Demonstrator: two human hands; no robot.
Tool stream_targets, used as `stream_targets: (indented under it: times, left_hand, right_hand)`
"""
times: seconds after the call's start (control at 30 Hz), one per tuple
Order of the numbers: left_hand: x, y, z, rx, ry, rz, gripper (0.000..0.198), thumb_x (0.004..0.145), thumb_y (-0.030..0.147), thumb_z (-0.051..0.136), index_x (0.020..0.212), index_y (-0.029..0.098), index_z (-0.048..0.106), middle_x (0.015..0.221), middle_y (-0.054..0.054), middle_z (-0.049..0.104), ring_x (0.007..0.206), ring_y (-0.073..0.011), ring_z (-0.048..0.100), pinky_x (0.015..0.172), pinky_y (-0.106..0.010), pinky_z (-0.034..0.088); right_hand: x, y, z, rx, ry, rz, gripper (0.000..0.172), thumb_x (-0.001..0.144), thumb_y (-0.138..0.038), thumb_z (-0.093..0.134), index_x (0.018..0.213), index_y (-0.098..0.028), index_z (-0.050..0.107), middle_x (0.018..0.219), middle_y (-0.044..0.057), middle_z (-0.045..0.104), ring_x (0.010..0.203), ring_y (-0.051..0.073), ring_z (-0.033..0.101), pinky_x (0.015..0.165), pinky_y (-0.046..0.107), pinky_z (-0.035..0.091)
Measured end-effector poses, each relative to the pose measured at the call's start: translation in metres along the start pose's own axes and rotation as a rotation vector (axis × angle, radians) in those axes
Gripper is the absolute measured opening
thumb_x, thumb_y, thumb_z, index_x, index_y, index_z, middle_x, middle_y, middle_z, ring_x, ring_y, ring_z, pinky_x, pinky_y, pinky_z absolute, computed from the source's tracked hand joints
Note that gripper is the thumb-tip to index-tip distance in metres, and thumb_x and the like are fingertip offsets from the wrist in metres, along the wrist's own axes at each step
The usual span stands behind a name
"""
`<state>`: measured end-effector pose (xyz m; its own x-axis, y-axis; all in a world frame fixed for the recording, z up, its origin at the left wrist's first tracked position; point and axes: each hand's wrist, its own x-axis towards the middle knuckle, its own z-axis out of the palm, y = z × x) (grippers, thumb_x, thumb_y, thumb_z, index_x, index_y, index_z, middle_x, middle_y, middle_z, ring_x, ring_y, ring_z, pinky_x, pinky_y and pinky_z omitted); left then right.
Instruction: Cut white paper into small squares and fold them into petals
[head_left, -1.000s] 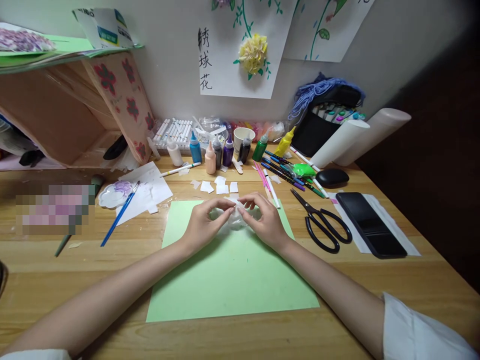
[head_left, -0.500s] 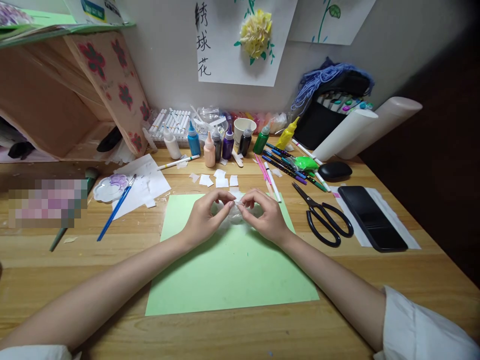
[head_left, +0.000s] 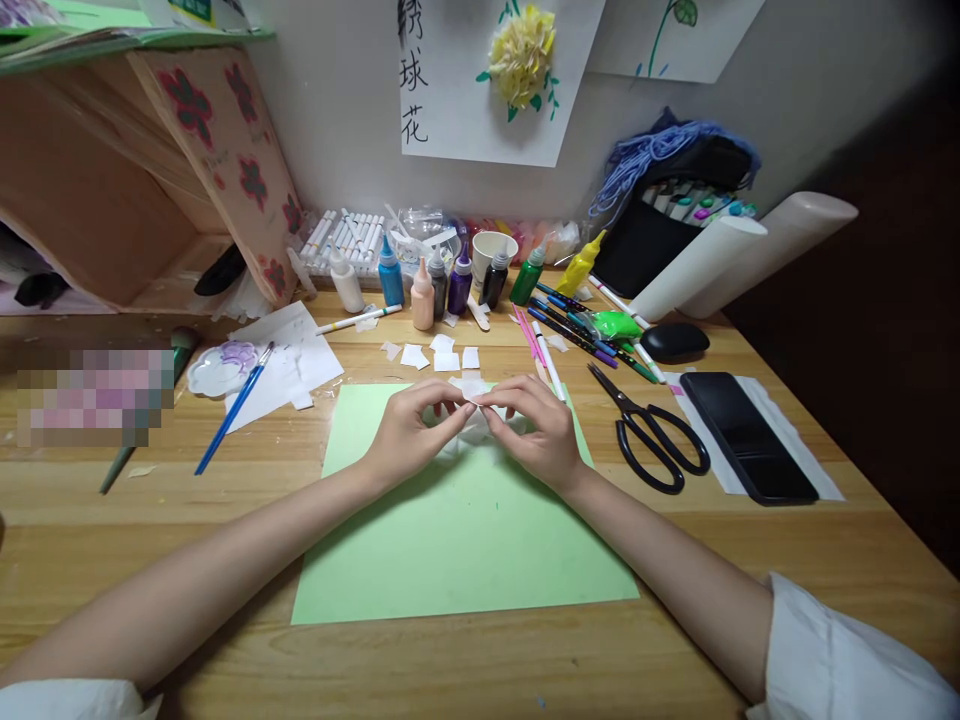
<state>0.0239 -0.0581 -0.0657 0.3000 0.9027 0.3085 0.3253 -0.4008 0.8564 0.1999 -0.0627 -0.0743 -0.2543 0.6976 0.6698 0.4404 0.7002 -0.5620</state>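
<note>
Over the upper part of a green sheet of paper (head_left: 465, 540), my left hand (head_left: 416, 420) and my right hand (head_left: 536, 430) meet, thumb against fingers on each. Between their fingertips they pinch a small white piece of paper (head_left: 474, 388). Beneath the fingers lies a whitish, crumpled heap (head_left: 474, 430), partly hidden by my hands; I cannot tell exactly what it is. Just beyond the sheet's far edge are several small white paper squares (head_left: 446, 360).
Paint bottles (head_left: 460, 285) stand in a row behind the squares. Black-handled scissors (head_left: 649, 430), a phone (head_left: 746, 435) and several pens (head_left: 574, 335) lie to the right. On the left are a paintbrush (head_left: 236, 410), a palette (head_left: 217, 370) and a pink box (head_left: 217, 170).
The white piece between my fingertips now shows as a flatter, wider piece, and my fingers are straighter. The whole view has shifted slightly; my hands stay over the same spot.
</note>
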Motion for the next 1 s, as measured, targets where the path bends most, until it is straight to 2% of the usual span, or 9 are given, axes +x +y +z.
stream_targets:
  times: [0.37, 0.67, 0.8, 1.0]
  left_hand:
    - [0.0, -0.0014, 0.0, 0.009, 0.029, -0.018, 0.014, 0.081, 0.027, 0.057, 0.077, 0.016, 0.065, 0.074, -0.004, 0.064, 0.067, -0.0125, 0.054, 0.059, -0.024, 0.041]
    - [0.0001, 0.0005, -0.0004, 0.015, 0.009, 0.005, 0.012, 0.081, 0.022, 0.056, 0.08, 0.016, 0.067, 0.076, -0.003, 0.066, 0.064, -0.0105, 0.052, 0.056, -0.022, 0.04]
    - [-0.0001, 0.0027, -0.0005, -0.001, -0.018, 0.019, 0.013, 0.081, 0.023, 0.057, 0.08, 0.016, 0.068, 0.077, -0.004, 0.067, 0.065, -0.0109, 0.055, 0.057, -0.022, 0.041]
    - [-0.0007, 0.0032, 0.0004, 0.0, 0.002, -0.027, 0.014, 0.08, 0.027, 0.059, 0.078, 0.015, 0.067, 0.074, -0.004, 0.069, 0.063, -0.0113, 0.057, 0.058, -0.023, 0.044]
  right_hand:
    - [-0.0002, -0.0004, -0.0006, -0.017, -0.032, 0.025, 0.022, 0.081, -0.015, 0.057, 0.096, -0.027, 0.069, 0.078, 0.003, 0.065, 0.071, 0.017, 0.056, 0.064, 0.033, 0.045]
    - [-0.0001, -0.002, -0.0007, 0.001, -0.035, 0.016, 0.012, 0.078, -0.015, 0.061, 0.084, -0.022, 0.068, 0.077, 0.004, 0.066, 0.072, 0.017, 0.058, 0.063, 0.032, 0.045]
    - [-0.0002, -0.0024, -0.0004, 0.014, -0.033, 0.058, 0.008, 0.078, -0.015, 0.061, 0.08, -0.022, 0.065, 0.076, 0.003, 0.066, 0.07, 0.016, 0.056, 0.058, 0.03, 0.044]
    - [0.0001, -0.0022, -0.0006, 0.002, -0.019, 0.138, 0.005, 0.078, -0.018, 0.062, 0.081, -0.021, 0.063, 0.07, 0.002, 0.062, 0.063, 0.015, 0.052, 0.055, 0.029, 0.044]
